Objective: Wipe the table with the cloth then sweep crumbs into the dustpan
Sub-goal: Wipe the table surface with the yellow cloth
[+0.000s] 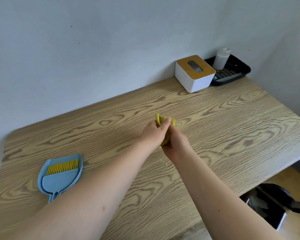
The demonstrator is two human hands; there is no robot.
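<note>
1. Both hands are out over the middle of the table (215,127), bunched around a yellow-green cloth (165,134).
2. The left hand (153,134) grips the upper part of the cloth, with its thumb pressed across the top and its fingers curled round the fabric.
3. The right hand (176,146) holds the lower part of the cloth, with its fingers wrapped round it from the right side.
4. The cloth is crumpled into a wad between the two hands; a small fold sticks up past the left thumb and a corner shows beneath the hands.
5. Whether the cloth touches the tabletop cannot be told.
6. A few pale crumbs (163,161) lie on the wood just beside the right wrist, on the near side of the hands.
7. A blue dustpan (62,177) lies flat near the left edge of the table, well apart from the hands, with its handle pointing toward the near edge.
8. A small brush (63,168) with yellow bristles lies in the dustpan.
9. A white tissue box (194,75) with a wooden lid stands by the far edge, against the wall.
10. A black tray (239,71) sits in the far right corner, just beside the box.
11. A pale bottle (221,58) stands upright in the tray.
</note>
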